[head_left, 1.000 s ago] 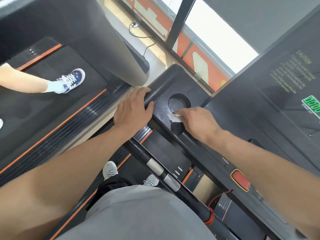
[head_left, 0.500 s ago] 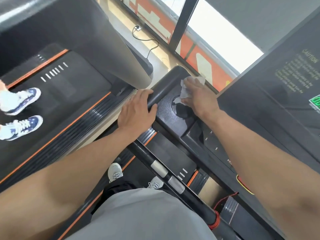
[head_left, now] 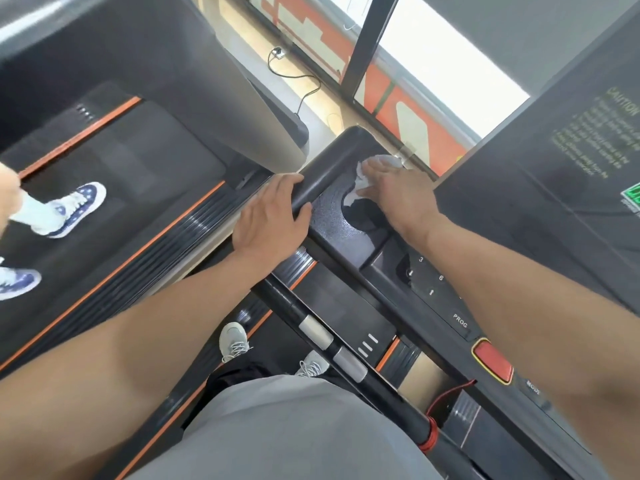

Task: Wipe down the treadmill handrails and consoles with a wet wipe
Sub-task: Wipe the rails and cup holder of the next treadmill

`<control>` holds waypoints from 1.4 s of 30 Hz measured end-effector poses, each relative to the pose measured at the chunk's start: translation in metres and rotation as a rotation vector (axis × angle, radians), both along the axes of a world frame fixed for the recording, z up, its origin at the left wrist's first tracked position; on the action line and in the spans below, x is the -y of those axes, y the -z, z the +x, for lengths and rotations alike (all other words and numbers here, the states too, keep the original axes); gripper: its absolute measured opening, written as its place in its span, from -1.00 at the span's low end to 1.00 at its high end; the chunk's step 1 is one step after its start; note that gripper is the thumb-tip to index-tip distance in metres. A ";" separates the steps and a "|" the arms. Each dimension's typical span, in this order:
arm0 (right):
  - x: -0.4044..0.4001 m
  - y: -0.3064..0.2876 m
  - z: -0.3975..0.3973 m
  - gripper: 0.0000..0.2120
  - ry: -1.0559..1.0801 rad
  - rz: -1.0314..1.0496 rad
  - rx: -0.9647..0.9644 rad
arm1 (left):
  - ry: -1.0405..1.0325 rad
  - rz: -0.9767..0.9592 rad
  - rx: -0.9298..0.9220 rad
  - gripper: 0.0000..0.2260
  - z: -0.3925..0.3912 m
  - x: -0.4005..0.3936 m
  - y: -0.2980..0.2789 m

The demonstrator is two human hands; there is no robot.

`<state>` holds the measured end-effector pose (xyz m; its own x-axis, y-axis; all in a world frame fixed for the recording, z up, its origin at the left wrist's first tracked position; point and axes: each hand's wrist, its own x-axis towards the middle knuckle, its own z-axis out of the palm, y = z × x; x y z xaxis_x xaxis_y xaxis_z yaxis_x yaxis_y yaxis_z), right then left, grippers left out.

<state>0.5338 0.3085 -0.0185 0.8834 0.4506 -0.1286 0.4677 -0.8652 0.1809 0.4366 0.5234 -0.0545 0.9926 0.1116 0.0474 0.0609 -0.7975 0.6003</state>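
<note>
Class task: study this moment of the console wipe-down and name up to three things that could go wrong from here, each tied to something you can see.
1. The right hand presses the wet wipe beside the cup holder; the wipe could slip in.
2. The lit display suggests power is on; the forearm near the PROG button and red stop button might press one.
3. The left hand on a damp handrail may lose grip.

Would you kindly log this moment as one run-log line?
left hand grips handrail | right hand presses wet wipe on console tray beside cup holder
</note>
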 end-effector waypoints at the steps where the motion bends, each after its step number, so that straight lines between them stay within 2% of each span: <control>1: 0.002 0.002 -0.004 -0.58 0.080 -0.042 0.009 | 0.000 0.000 -0.002 -0.63 0.000 0.000 0.000; 5: 0.001 0.009 -0.039 -0.37 0.288 -0.223 -0.011 | -0.025 -0.018 -0.001 -0.63 -0.002 0.001 -0.001; 9: -0.021 0.014 -0.094 -0.22 0.385 -0.081 -0.145 | -0.026 -0.021 -0.006 -0.62 -0.004 0.002 0.000; 15: -0.054 0.026 -0.177 -0.19 0.170 -0.045 -0.134 | -0.020 -0.029 0.001 -0.62 -0.003 0.000 -0.001; 18: -0.049 0.020 -0.164 -0.18 0.166 -0.136 -0.152 | 0.003 -0.031 -0.006 -0.61 -0.004 -0.001 -0.003; 20: -0.035 0.013 -0.132 -0.14 0.304 -0.176 -0.162 | 0.011 -0.033 -0.015 -0.61 -0.005 -0.002 -0.004; 24: -0.019 0.010 -0.073 -0.06 0.491 -0.117 -0.165 | 0.021 -0.034 -0.024 -0.61 -0.005 -0.003 -0.003; 28: -0.033 0.008 -0.051 -0.13 0.623 -0.054 -0.199 | 0.045 -0.064 -0.030 -0.59 -0.005 -0.006 -0.003; 30: -0.043 -0.003 -0.060 -0.18 0.617 -0.165 -0.217 | 0.065 -0.072 -0.027 -0.58 -0.005 -0.006 -0.004; 33: -0.054 -0.019 -0.096 -0.24 0.472 -0.342 -0.245 | 0.084 -0.088 -0.024 -0.57 -0.005 -0.008 -0.004; 37: -0.054 -0.018 -0.122 -0.07 0.465 -0.415 -0.270 | 0.080 -0.103 -0.031 -0.55 -0.004 -0.010 0.000; 41: -0.036 -0.007 -0.073 0.18 0.554 -0.295 -0.193 | 0.110 -0.113 -0.031 -0.53 -0.002 -0.013 0.000; 42: -0.030 -0.005 -0.057 0.19 0.577 -0.258 -0.193 | 0.121 -0.109 -0.037 -0.52 -0.002 -0.013 0.000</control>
